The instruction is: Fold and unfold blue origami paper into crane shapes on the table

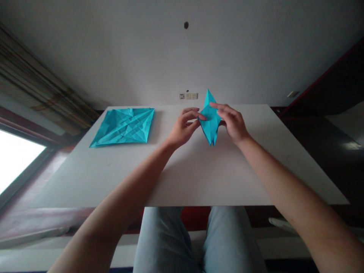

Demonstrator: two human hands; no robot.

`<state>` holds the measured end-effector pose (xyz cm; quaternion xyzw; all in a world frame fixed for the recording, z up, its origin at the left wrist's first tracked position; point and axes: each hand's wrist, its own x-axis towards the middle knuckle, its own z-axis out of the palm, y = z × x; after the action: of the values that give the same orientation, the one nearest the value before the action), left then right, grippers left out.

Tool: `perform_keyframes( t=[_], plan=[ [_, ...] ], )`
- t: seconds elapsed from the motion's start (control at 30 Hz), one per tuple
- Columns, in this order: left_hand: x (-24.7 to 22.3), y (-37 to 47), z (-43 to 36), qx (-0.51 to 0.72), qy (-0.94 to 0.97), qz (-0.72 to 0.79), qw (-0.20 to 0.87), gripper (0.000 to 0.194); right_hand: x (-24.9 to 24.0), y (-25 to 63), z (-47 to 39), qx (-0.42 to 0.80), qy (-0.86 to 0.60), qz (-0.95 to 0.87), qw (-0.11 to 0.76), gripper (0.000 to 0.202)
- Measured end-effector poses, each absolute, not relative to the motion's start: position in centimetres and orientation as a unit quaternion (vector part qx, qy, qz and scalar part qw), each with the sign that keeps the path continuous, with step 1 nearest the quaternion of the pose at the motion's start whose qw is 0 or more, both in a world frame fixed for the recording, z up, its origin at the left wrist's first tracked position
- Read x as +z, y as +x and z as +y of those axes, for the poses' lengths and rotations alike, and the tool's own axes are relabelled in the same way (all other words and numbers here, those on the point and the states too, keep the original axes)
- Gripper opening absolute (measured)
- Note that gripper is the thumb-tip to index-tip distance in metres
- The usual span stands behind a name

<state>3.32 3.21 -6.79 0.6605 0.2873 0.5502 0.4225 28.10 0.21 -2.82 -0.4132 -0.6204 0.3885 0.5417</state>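
A folded piece of turquoise origami paper, shaped like a tall diamond, is held up over the white table. Its upper end comes to one point, while the lower end splits into narrow tips. My left hand pinches its left corner between thumb and fingers. On the other side, my right hand grips the right edge, with fingers lying across the front face and the thumb partly hidden behind. To the left, creased turquoise sheets lie flat in a stack, marked with crossing fold lines.
The white table reaches back to a grey wall with power sockets. A curtain and a bright window are at the left. My legs are below the table's front edge.
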Motion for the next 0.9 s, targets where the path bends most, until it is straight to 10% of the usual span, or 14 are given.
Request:
perform_keyframes(
  t=[0.9],
  plan=[
    [-5.3, 3.9, 2.8, 0.599, 0.628, 0.315, 0.383, 0.049, -3.5, 28.3, 0.5, 0.330, -0.387, -0.724, 0.466, 0.069]
  ],
)
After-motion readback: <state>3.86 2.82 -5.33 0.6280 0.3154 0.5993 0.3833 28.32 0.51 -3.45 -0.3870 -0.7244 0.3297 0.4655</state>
